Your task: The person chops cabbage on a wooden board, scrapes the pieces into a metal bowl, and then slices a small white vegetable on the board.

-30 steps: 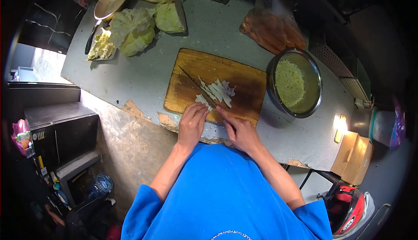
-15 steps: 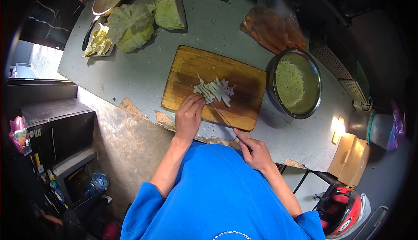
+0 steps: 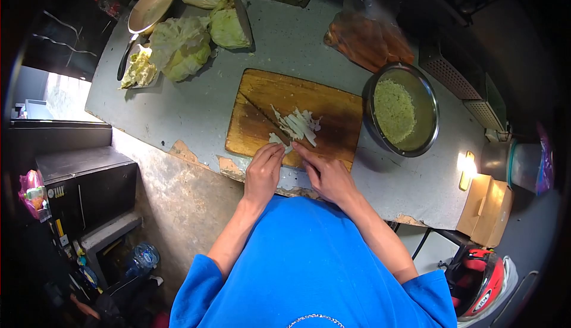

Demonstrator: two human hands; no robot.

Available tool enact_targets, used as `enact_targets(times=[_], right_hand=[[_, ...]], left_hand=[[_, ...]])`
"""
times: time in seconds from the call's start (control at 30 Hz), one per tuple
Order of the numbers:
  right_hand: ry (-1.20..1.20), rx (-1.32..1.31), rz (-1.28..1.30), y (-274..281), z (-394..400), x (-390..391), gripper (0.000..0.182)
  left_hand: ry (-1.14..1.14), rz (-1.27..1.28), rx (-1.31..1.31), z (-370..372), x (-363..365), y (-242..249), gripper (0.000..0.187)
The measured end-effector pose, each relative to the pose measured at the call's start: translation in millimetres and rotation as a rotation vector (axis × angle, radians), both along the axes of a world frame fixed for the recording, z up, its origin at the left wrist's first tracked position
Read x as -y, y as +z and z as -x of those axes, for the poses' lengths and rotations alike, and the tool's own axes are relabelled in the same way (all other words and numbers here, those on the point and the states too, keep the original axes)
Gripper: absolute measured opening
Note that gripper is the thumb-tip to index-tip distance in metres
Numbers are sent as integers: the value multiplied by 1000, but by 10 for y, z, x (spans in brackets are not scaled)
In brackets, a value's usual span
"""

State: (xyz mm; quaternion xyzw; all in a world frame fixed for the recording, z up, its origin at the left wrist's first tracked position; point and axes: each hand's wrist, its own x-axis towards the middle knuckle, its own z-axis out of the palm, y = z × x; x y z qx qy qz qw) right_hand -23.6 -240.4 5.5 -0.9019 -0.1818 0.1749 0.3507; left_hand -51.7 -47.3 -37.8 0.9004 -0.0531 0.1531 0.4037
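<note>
A wooden cutting board (image 3: 348, 117) lies in front of me on the grey table. Several pale strips of cut cabbage (image 3: 299, 124) are heaped at its middle. My right hand (image 3: 330, 176) grips a knife (image 3: 266, 117), whose blade slants up and left across the board, left of the strips. The hand covers the handle. My left hand (image 3: 263, 170), fingers curled together, presses its tips on a small cabbage piece (image 3: 278, 139) by the board's near edge, close to the knife's base. Right of the board, a steel bowl (image 3: 429, 123) contains finely chopped pale green cabbage (image 3: 394, 109).
Cabbage heads (image 3: 231, 26) and loose leaves (image 3: 140, 67) lie at the back left beside a tan pan (image 3: 151, 8). Behind the bowl is a plastic bag of carrots (image 3: 369, 39). A cardboard box (image 3: 485, 209) stands at the right edge, above a red helmet (image 3: 476, 280).
The knife has swung from the board's near edge to pointing up-left across it. My right hand has moved left and up, beside my left hand. The view has shifted slightly.
</note>
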Motion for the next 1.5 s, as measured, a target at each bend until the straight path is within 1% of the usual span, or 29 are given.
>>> enact_targets(times=[0.07,0.13,0.17,0.23,0.33,0.4,0.53,0.6,0.67,0.7,0.77,0.83,0.87,0.93,1.03,1.2,1.27,1.3,1.37,1.5], right_hand=[[3,15,-14,4,18,50,57],[-32,51,-131,33,98,214,56],[-23,48,-124,65,152,315,56],[0,-61,-14,140,271,511,55],[14,-26,-38,89,464,673,56],[4,-35,-7,41,545,696,57],[1,-7,97,23,498,530,59],[13,-4,100,13,361,372,60],[29,-4,100,-7,215,289,61],[27,-12,45,-29,143,260,59],[34,-21,-12,-23,108,228,57],[-12,-2,-131,81,102,244,53],[-2,-2,-126,139,114,266,53],[-27,-121,-49,234,197,327,50],[-42,-130,-63,152,330,403,51],[-22,-98,-50,58,371,378,51],[2,-87,49,27,355,362,57],[0,-84,46,0,343,343,57],[33,15,11,-57,260,271,59],[6,40,6,-60,161,118,58]], left_hand=[[32,5,4,-13,-16,-21,15],[77,18,5,-60,-18,-51,14],[97,32,23,-97,-10,-68,14],[124,52,42,-139,11,-93,13],[138,35,67,-183,23,-106,12],[135,39,70,-188,19,-89,13],[81,49,31,-147,-12,-57,14],[31,23,-17,-95,-21,-13,15],[15,12,19,-47,-24,-21,15],[3,6,48,-37,-26,-26,15],[8,-3,50,-38,-30,-35,16],[22,-4,50,-50,-18,-23,16],[65,-19,43,-70,4,-13,16],[118,-25,34,-115,37,-34,17],[137,35,35,-179,37,-116,18],[100,69,70,-216,-34,-125,19],[86,53,47,-199,-64,-89,19],[60,43,26,-199,-66,-69,20],[30,19,28,-147,-77,-62,21],[-12,-24,41,-5,-65,23,23]])
